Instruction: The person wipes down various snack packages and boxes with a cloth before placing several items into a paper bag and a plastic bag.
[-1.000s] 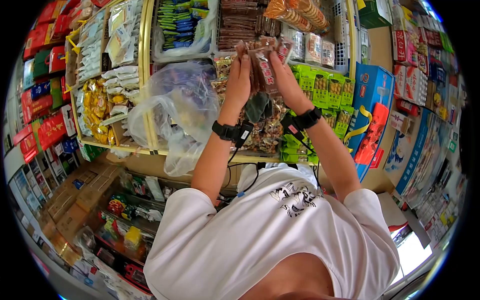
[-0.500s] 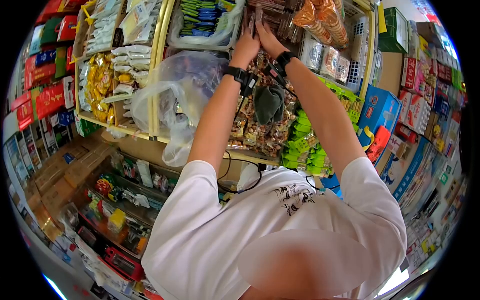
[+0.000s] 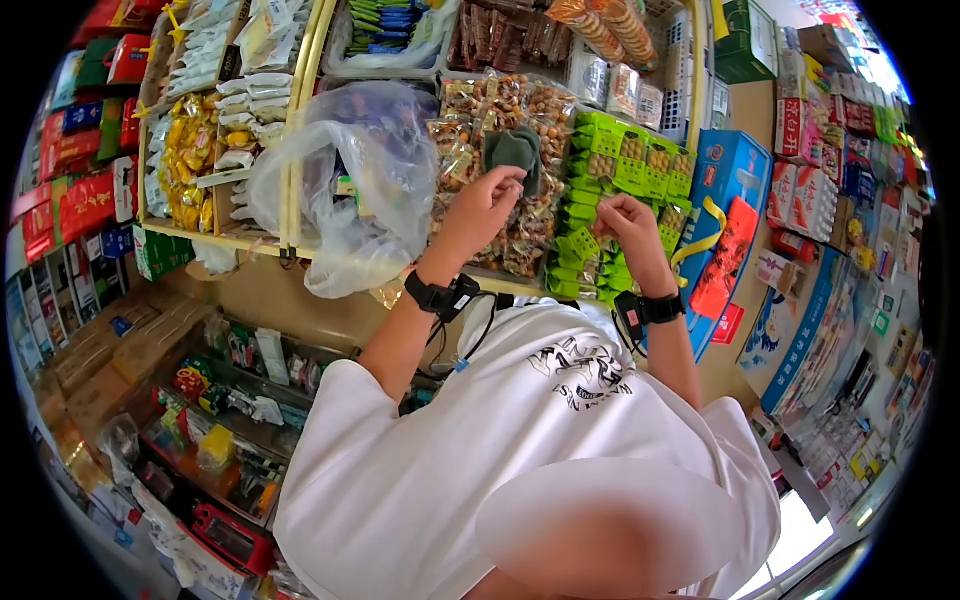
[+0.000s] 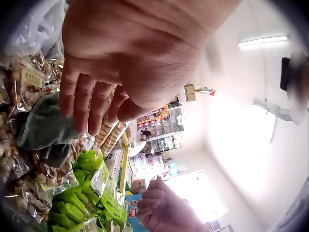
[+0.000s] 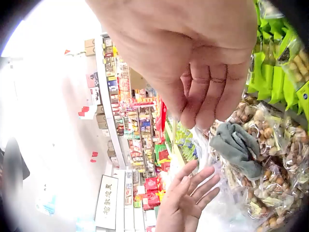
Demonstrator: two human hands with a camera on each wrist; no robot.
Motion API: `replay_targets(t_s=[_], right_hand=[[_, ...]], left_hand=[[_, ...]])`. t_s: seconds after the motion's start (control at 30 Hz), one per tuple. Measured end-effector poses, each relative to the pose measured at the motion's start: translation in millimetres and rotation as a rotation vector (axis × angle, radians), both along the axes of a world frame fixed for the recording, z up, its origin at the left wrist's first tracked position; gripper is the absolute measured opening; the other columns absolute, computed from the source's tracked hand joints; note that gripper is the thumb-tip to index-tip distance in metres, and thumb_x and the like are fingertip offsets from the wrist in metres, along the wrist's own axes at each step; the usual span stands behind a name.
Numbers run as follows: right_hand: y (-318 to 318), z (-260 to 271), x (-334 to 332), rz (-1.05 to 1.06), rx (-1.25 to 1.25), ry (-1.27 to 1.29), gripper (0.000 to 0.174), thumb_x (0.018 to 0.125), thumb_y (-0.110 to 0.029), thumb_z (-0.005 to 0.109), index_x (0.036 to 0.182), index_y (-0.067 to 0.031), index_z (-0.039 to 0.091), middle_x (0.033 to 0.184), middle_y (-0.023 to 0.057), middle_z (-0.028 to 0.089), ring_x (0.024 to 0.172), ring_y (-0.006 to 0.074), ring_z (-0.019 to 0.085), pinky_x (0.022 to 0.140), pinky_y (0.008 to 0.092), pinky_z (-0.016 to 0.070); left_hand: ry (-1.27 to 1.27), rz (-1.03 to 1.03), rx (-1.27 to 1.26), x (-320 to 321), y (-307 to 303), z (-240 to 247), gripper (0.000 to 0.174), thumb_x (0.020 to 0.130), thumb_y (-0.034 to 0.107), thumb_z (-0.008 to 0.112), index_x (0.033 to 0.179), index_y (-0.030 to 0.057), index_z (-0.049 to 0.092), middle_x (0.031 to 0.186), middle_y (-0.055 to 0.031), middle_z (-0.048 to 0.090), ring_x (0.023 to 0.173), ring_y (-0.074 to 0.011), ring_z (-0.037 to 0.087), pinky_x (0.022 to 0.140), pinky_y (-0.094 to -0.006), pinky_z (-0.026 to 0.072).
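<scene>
In the head view, my left hand [image 3: 482,218] is just in front of a dark grey cloth [image 3: 515,153] lying on clear bags of nuts [image 3: 460,155]. That hand's fingers are relaxed in the left wrist view and spread in the right wrist view, apart from the cloth [image 5: 236,149]. My right hand [image 3: 636,236] hovers over green snack packets [image 3: 590,225], its fingers loosely curled around nothing. Brown stick packets [image 3: 487,38] lie in a compartment behind the nut bags.
A crumpled clear plastic bag [image 3: 365,170] covers the display left of the nuts. Orange-wrapped round biscuits [image 3: 610,30] and white packs [image 3: 625,90] stand at the back right. A blue box [image 3: 725,180] stands at the right. Yellow packets [image 3: 190,160] fill a left compartment.
Both hands held brown packets, then reached to the back compartment. They have now come back toward the body and moved apart, without packets. The cloth is uncovered from above.
</scene>
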State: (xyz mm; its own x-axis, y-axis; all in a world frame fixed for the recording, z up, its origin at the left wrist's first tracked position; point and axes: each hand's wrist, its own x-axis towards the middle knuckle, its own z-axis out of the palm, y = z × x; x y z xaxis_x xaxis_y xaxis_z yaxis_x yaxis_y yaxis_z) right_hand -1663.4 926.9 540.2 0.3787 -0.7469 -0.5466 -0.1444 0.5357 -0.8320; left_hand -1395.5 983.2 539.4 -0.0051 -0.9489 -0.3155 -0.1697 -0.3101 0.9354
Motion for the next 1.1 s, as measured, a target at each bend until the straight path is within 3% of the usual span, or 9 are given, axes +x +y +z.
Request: replay_targets(t_s=[0.1,0.2,0.33,0.37,0.53,0.6,0.93,1.0,1.1], right_hand=[[29,14,-9,-0.154,-0.059,-0.067,0.026,0.099,-0.026,0.062,0.083,-0.0062,0.056,0.068,-0.0005,0.059,0.062,0.0072,0.057,0.061,0.0215,0.0449],[49,22,-21,-0.17,-0.053,-0.124,0.03,0.102,-0.031,0.058,0.085,-0.0065,0.056,0.066,-0.0007,0.056,0.059,0.0079,0.054,0.059,0.0223,0.0434],[94,29,-17,-0.15,-0.164,-0.273,0.027,0.105,-0.029,0.05,0.101,-0.0037,0.059,0.075,0.0023,0.059,0.067,0.0106,0.055,0.064,0.0253,0.0453],[104,27,-21,-0.089,-0.142,-0.328,0.023,0.105,-0.023,0.05,0.111,-0.0025,0.059,0.082,0.0029,0.061,0.075,0.0117,0.058,0.07,0.026,0.0474],[163,5,-16,0.005,-0.059,-0.45,0.019,0.101,-0.012,0.056,0.116,-0.0014,0.059,0.095,0.0039,0.065,0.088,0.0128,0.062,0.083,0.0276,0.0501],[188,-4,-4,0.111,-0.053,-0.446,0.02,0.1,-0.011,0.058,0.116,-0.0009,0.059,0.1,0.0057,0.067,0.09,0.0135,0.063,0.085,0.0284,0.0505],[291,-21,53,0.433,0.041,-0.386,0.029,0.091,0.002,0.061,0.119,-0.0026,0.058,0.106,0.0057,0.065,0.097,0.0158,0.063,0.089,0.0293,0.0513],[304,-31,72,0.384,0.23,-0.443,0.03,0.092,0.003,0.058,0.121,-0.0029,0.057,0.107,0.0073,0.065,0.096,0.0177,0.064,0.087,0.0307,0.0528],[333,-41,114,0.478,0.294,-0.431,0.03,0.094,0.0,0.052,0.123,-0.0039,0.056,0.11,0.0103,0.065,0.095,0.0195,0.065,0.086,0.0319,0.054]], left_hand=[[-0.133,-0.012,-0.064,-11,17,16,0.026,0.1,0.016,0.056,0.123,0.0055,0.062,0.105,-0.0094,0.072,0.095,-0.0177,0.068,0.084,-0.0306,0.0528],[-0.185,0.002,-0.141,-25,45,30,0.026,0.1,0.016,0.057,0.123,0.0052,0.062,0.105,-0.0097,0.072,0.097,-0.0177,0.069,0.083,-0.0304,0.0529],[-0.226,0.017,-0.212,-43,102,36,0.026,0.1,0.016,0.057,0.123,0.0047,0.062,0.106,-0.011,0.071,0.099,-0.0176,0.069,0.084,-0.0293,0.0522],[-0.209,0.083,-0.261,-49,121,35,0.025,0.096,0.018,0.059,0.118,0.0071,0.063,0.096,-0.0145,0.071,0.088,-0.03,0.069,0.076,-0.0363,0.0526],[-0.185,0.179,-0.225,-70,226,22,0.023,0.096,0.016,0.059,0.116,0.005,0.064,0.097,-0.013,0.071,0.091,-0.0277,0.069,0.079,-0.0352,0.0526],[-0.225,0.178,-0.065,-73,271,15,0.024,0.099,0.009,0.056,0.121,0.0025,0.062,0.102,-0.0096,0.07,0.093,-0.0162,0.067,0.083,-0.0292,0.052],[-0.264,0.488,0.1,-47,441,8,0.026,0.098,0.009,0.055,0.122,0.0022,0.062,0.105,-0.0115,0.071,0.098,-0.0191,0.068,0.086,-0.0311,0.0522],[-0.272,0.542,0.095,-34,459,7,0.026,0.098,0.01,0.055,0.122,0.0022,0.062,0.105,-0.0118,0.071,0.098,-0.0196,0.068,0.086,-0.0316,0.052],[-0.311,0.569,0.11,-9,488,7,0.025,0.096,0.012,0.057,0.119,0.0055,0.063,0.098,-0.0142,0.071,0.092,-0.0282,0.069,0.081,-0.0363,0.0528]])
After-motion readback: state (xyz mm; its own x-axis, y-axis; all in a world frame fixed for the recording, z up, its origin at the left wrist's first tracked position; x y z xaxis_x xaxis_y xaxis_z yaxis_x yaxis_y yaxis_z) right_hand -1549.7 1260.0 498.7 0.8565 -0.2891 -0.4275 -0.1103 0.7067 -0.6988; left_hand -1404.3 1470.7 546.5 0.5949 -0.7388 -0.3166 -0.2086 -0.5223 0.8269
